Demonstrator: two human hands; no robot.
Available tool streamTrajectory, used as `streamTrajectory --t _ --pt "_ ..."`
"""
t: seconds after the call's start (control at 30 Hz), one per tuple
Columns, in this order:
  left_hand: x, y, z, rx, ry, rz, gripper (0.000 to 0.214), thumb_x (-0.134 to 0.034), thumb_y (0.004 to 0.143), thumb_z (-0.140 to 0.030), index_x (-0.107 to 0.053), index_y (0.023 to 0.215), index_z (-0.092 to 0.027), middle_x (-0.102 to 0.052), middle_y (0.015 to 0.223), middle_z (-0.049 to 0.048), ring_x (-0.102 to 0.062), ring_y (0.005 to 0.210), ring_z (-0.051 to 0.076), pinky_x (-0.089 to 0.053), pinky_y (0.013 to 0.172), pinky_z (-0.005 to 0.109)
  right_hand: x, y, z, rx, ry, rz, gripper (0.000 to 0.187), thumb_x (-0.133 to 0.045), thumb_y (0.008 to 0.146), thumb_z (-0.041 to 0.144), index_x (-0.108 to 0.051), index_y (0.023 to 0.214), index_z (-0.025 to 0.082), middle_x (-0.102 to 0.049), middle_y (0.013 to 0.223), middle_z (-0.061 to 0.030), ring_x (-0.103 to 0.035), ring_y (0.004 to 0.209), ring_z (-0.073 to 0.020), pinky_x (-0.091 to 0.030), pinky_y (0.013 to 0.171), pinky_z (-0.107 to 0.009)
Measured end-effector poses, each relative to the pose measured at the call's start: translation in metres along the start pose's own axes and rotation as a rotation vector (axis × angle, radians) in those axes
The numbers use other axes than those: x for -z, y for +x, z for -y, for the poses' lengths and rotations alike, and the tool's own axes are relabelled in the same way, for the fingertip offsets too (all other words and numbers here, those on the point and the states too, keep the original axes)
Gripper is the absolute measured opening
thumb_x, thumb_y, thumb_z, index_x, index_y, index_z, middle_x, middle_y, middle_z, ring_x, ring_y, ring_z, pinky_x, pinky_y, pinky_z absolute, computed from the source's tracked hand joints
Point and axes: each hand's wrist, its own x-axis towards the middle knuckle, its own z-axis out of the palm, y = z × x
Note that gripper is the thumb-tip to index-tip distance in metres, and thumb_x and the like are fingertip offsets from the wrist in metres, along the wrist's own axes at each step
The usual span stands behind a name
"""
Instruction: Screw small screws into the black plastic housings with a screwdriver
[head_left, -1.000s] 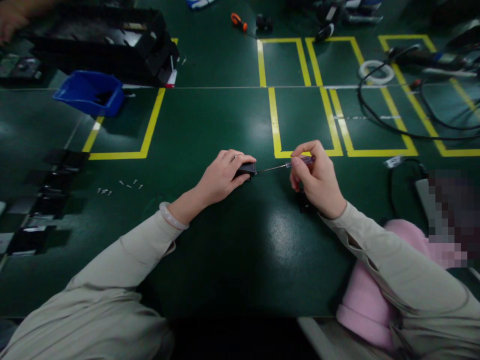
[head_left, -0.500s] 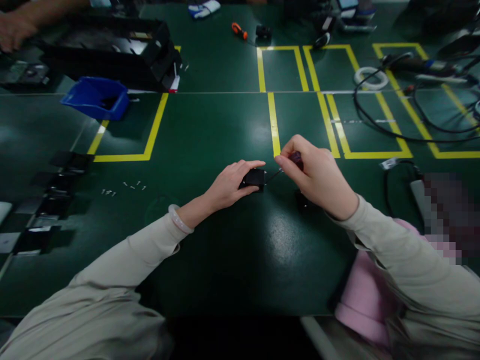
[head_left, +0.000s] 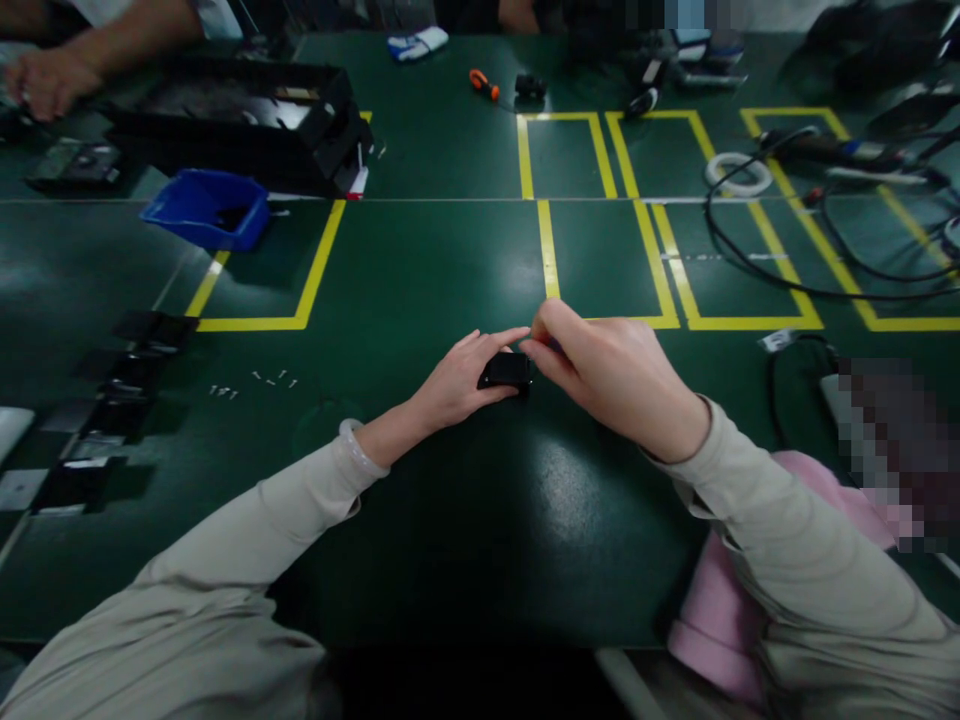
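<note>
My left hand (head_left: 469, 375) is wrapped around a small black box (head_left: 508, 370), thumb on the near side and fingers on the far side, on the green table. At the box's right end, my right hand (head_left: 600, 370) is closed in a pinch, fingertips almost at the index finger of the left. The screwdriver it holds is mostly hidden behind the fingers. Several small screws (head_left: 274, 380) lie loose to the left of my left hand. Further left, several black parts (head_left: 120, 400) stand in a row.
Beyond the hands is a blue bin (head_left: 210, 210) beside a large black case (head_left: 247, 130). Another person's hand (head_left: 49, 82) is at the far left. A white ring (head_left: 739, 174) and black cables (head_left: 720, 230) lie at right, with an orange-handled tool (head_left: 484, 84) at the back.
My right hand has moved left, up to the end of the black box, and the screwdriver has gone from sight behind it. My left hand keeps its hold. The view has tilted up slightly.
</note>
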Motion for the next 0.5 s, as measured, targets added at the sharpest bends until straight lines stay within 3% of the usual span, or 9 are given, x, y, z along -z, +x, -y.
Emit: streamTrajectory --t 0.2,0.3,0.4,0.5 --pt "0.001 -0.001 -0.001 -0.015 -0.032 -0.003 0.062 -0.069 0.093 -0.035 -0.042 0.148 -0.026 -0.062 0.126 0.0074 -0.061 0.116 0.023 -0.049 0.105 0.041 -0.001 -0.001 -0.005 0.046 0.039 0.012 0.027 -0.036 0.103 0.03 -0.058 0.11 0.016 -0.067 0.073 -0.0039 -0.058 0.059 -0.0168 -0.024 0.055 -0.028" --pt "0.006 -0.004 0.003 -0.02 -0.013 0.013 0.066 -0.07 0.093 -0.038 -0.04 0.15 -0.025 -0.059 0.133 0.008 -0.058 0.123 0.022 -0.049 0.108 0.039 -0.001 -0.003 -0.006 0.056 0.047 0.005 0.026 -0.037 0.103 0.032 -0.059 0.107 0.017 -0.067 0.074 -0.0032 -0.058 0.061 -0.0162 -0.024 0.055 -0.028" --pt "0.029 -0.009 0.004 -0.016 0.031 0.004 0.073 -0.072 0.09 -0.051 -0.04 0.15 -0.026 -0.055 0.143 0.0071 -0.054 0.133 0.022 -0.047 0.115 0.039 -0.002 -0.004 -0.006 0.073 0.078 0.004 0.024 -0.043 0.103 0.037 -0.058 0.105 0.018 -0.068 0.077 -0.0026 -0.059 0.062 -0.0157 -0.024 0.056 -0.027" --pt "0.073 -0.014 -0.002 0.021 0.051 -0.105 0.068 -0.06 0.098 -0.054 -0.036 0.154 -0.024 -0.055 0.142 0.0072 -0.053 0.133 0.021 -0.044 0.116 0.042 -0.003 -0.004 -0.007 0.078 0.11 0.003 0.022 -0.046 0.103 0.037 -0.058 0.106 0.019 -0.069 0.078 -0.0023 -0.058 0.062 -0.0152 -0.024 0.056 -0.027"
